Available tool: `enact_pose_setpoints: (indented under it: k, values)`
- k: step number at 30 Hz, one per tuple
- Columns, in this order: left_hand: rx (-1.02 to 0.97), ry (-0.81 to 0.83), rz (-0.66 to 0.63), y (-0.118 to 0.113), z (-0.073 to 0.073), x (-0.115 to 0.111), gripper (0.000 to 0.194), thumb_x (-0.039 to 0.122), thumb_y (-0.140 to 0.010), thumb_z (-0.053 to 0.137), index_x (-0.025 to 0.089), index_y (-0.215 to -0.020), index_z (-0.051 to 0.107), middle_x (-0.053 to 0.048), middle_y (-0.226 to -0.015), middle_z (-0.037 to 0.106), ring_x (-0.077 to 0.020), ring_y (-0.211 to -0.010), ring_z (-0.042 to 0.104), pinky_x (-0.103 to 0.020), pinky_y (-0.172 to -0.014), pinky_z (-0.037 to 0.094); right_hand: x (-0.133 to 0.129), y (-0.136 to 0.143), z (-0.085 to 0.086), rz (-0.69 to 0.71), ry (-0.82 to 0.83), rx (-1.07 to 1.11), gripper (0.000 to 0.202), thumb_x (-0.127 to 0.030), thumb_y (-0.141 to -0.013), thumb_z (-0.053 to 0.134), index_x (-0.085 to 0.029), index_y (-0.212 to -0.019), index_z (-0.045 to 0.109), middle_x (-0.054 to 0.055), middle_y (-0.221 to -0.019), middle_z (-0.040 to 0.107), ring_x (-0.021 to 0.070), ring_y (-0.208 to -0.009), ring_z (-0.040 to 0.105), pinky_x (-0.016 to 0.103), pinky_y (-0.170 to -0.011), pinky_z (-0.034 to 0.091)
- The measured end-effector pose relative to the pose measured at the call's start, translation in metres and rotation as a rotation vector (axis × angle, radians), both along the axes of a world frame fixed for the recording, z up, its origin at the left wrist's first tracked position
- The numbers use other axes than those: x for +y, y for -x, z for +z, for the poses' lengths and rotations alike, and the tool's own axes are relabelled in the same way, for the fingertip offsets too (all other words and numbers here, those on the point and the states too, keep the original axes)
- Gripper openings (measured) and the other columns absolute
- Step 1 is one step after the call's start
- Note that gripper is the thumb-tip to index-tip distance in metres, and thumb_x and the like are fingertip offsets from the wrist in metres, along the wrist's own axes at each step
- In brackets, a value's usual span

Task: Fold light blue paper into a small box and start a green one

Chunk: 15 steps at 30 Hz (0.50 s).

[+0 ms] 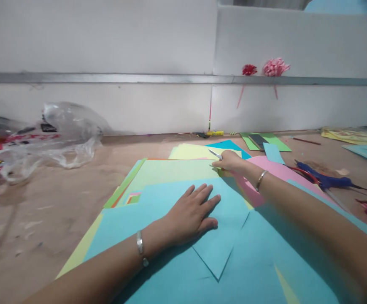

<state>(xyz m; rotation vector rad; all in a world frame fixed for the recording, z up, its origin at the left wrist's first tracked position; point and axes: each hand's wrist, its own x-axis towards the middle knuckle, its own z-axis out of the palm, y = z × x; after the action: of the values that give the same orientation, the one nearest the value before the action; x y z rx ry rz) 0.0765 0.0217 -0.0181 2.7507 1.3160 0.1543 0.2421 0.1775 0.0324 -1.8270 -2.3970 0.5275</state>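
Observation:
My left hand lies flat with fingers spread on a light blue sheet of paper. Beneath and in front of it, a smaller blue piece ends in a pointed corner toward me. Farther off, my right hand is closed around what look like scissors, their silvery tips pointing left and apart. The handles are hidden by the fingers. These tips are over the right edge of a pale green sheet, part of a layered paper stack.
A blue glue gun with a cord lies right, beside pink paper. Behind are yellow sheets and a dark phone-like slab on green paper. A clear plastic bag sits left. Two paper flowers hang on the wall rail.

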Motion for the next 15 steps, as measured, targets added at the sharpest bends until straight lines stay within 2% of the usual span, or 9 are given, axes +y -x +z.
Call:
enact_pose_setpoints:
  k: [4, 7, 11, 15]
  values:
    - [0.001, 0.010, 0.000, 0.002, -0.003, 0.000, 0.062, 0.057, -0.097, 0.039, 0.023, -0.149, 0.036, -0.018, -0.157, 0.030, -0.0340, -0.145, 0.028, -0.056, -0.115, 0.022, 0.005, 0.012, -0.002, -0.044, 0.069, -0.013, 0.027, -0.040, -0.094, 0.059, -0.013, -0.089, 0.062, 0.000, -0.079, 0.062, 0.0096, -0.063, 0.057, 0.025, -0.059, 0.049]
    - [-0.008, 0.011, 0.001, 0.002, -0.002, 0.001, 0.062, 0.056, -0.097, 0.040, 0.021, -0.148, 0.038, -0.020, -0.156, 0.032, -0.0367, -0.144, 0.029, -0.057, -0.114, 0.024, 0.006, 0.013, -0.003, -0.067, 0.080, -0.024, 0.025, -0.038, -0.095, 0.059, -0.013, -0.096, 0.063, 0.001, -0.086, 0.065, 0.0108, -0.069, 0.061, 0.026, -0.062, 0.053]
    - [0.020, 0.025, 0.002, -0.001, 0.002, 0.001, 0.063, 0.056, -0.097, 0.040, 0.020, -0.149, 0.037, -0.020, -0.157, 0.030, -0.0372, -0.144, 0.028, -0.056, -0.115, 0.023, 0.009, 0.014, -0.005, -0.103, 0.016, -0.042, 0.026, -0.038, -0.093, 0.061, -0.012, -0.098, 0.064, 0.003, -0.091, 0.066, 0.0133, -0.075, 0.063, 0.029, -0.067, 0.055]
    - [0.056, 0.024, 0.004, -0.003, 0.005, -0.001, 0.062, 0.055, -0.098, 0.040, 0.020, -0.149, 0.036, -0.020, -0.156, 0.031, -0.0360, -0.145, 0.028, -0.055, -0.115, 0.022, 0.010, 0.017, -0.005, -0.113, 0.032, -0.027, 0.026, -0.039, -0.092, 0.062, -0.013, -0.097, 0.064, 0.002, -0.091, 0.066, 0.0131, -0.075, 0.063, 0.029, -0.067, 0.055]
